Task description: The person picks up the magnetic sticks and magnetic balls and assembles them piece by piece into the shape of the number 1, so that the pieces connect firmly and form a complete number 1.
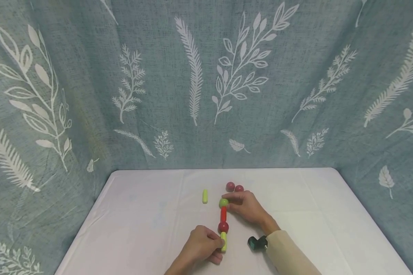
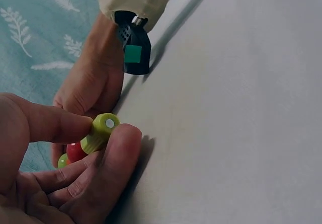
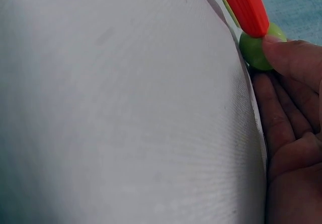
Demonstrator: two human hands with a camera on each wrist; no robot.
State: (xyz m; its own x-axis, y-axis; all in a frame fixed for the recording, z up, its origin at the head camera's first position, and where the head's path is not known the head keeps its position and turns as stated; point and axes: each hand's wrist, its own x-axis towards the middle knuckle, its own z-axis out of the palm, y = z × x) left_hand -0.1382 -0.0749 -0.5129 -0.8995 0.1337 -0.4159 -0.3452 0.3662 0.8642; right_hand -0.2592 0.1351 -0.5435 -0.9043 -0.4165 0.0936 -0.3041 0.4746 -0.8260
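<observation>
A straight chain lies across the white tabletop: a green ball (image 1: 223, 203), a red rod (image 1: 223, 214), a dark red ball (image 1: 223, 227) and a yellow-green rod (image 1: 223, 246) at the near end. My left hand (image 1: 204, 244) pinches that near rod between thumb and finger. In the left wrist view a pale round disc shows in the end face of the yellow-green rod (image 2: 104, 126). At the far end, my right hand (image 1: 246, 206) holds the green ball. Its thumb presses the green ball (image 3: 256, 53) beside the red rod (image 3: 246, 10) in the right wrist view.
Two dark red balls, one left (image 1: 230, 186) and one right (image 1: 239, 188), lie beyond my right hand. A loose yellow-green rod (image 1: 205, 196) lies left of the chain. A black wrist camera (image 1: 257, 243) sits at the right sleeve (image 1: 290, 252). A patterned curtain (image 1: 206, 145) surrounds the table.
</observation>
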